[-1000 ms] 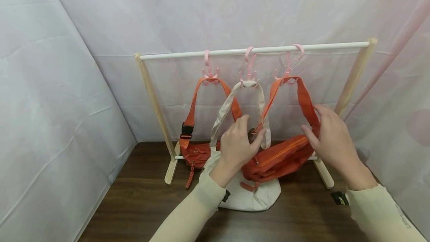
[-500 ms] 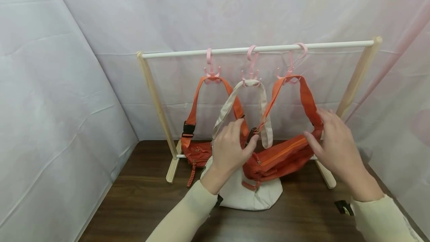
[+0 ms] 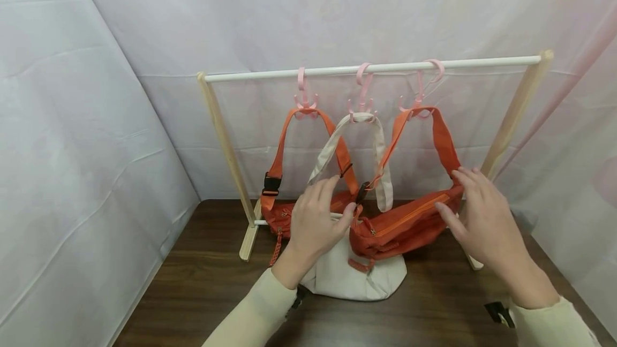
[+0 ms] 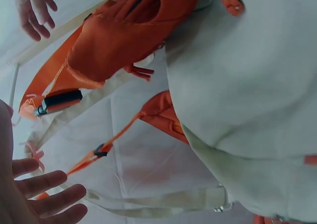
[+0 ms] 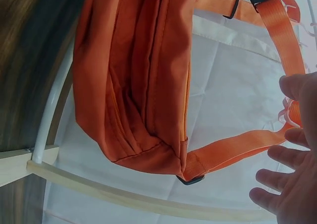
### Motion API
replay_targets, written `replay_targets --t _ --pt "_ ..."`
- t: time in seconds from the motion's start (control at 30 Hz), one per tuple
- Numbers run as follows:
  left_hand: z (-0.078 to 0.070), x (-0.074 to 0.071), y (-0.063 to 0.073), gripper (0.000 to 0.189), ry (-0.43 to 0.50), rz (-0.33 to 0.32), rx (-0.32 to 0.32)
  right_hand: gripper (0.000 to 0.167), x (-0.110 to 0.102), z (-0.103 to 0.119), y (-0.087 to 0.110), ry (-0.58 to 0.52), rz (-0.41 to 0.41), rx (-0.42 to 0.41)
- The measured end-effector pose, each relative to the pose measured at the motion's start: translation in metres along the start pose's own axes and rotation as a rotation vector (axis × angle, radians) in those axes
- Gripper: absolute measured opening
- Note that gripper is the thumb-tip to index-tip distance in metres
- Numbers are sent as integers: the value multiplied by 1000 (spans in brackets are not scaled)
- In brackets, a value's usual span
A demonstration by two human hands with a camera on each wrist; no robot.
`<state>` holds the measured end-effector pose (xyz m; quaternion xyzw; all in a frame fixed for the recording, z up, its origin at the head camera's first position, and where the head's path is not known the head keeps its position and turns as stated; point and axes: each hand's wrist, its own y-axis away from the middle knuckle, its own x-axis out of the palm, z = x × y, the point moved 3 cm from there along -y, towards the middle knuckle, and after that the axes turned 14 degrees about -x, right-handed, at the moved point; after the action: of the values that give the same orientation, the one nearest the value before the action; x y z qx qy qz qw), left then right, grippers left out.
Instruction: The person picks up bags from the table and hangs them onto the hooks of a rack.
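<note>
Three bags hang by their straps from pink hooks. The right orange waist bag (image 3: 409, 226) hangs tilted, its strap (image 3: 442, 135) looped over the right hook (image 3: 419, 102). My left hand (image 3: 313, 224), fingers spread and relaxed, is near that bag's left end and its dark buckle (image 3: 362, 191). In the left wrist view its fingers hold nothing. My right hand (image 3: 489, 226) is beside the bag's right end, fingers loosely extended; the right wrist view shows it apart from the bag. A cream cloth bag (image 3: 354, 277) hangs in the middle, partly behind my left hand. Another orange waist bag (image 3: 279, 218) hangs at left.
A white rail (image 3: 270, 75) on wooden posts (image 3: 226, 149) carries the middle hook (image 3: 362, 98) and left hook (image 3: 303, 98). The rack stands on a dark wooden table (image 3: 193, 283). Pale fabric (image 3: 144, 25) surrounds it behind and at the sides.
My left hand has drawn away from the right waist bag's buckle, left and slightly down. My right hand has shifted a little down and right. The bags hang nearly as before.
</note>
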<state>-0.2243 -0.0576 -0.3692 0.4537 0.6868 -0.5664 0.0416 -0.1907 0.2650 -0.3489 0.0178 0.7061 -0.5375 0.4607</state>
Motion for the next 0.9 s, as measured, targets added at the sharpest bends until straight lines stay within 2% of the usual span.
replay_targets --t 0.17,0.5,0.73,0.9 --pt "11 -7 6 60 -27 26 8 86 1 2 7 -3 -22 -18" --pt "32 -19 21 63 -107 41 32 87 6 8 21 -2 -6 -60" --pt "44 -26 31 70 -163 50 49 88 9 10 31 0 41 -55" --pt "53 -30 39 70 -179 73 36 91 12 10 37 6 69 -48"
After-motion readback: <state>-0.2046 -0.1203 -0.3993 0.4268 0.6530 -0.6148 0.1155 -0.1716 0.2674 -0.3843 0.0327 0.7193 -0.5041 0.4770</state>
